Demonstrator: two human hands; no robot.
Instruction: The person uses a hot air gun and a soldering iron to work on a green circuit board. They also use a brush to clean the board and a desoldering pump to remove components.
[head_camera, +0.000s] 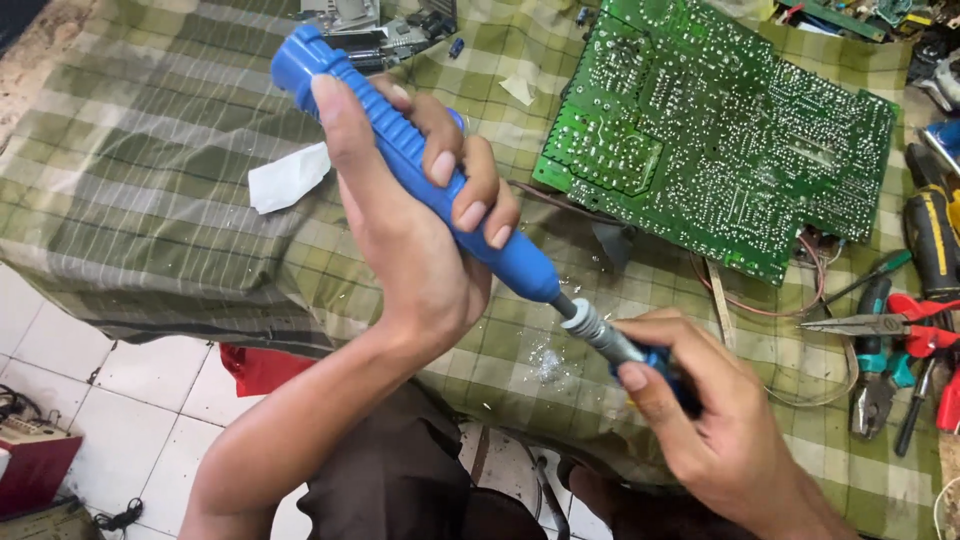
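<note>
My left hand grips a long blue plastic tool, a desoldering pump, held slanting from upper left down to lower right. Its grey metal nozzle end points into my right hand, whose thumb and fingers close on the tip and on a small dark blue part there. Both hands hover above a green checked cloth. Bits of silvery debris lie on the cloth just below the nozzle.
A large green circuit board lies solder side up at upper right. Pliers and screwdrivers with red, teal and black handles lie at the right edge. A white paper scrap rests on the cloth. White floor tiles show lower left.
</note>
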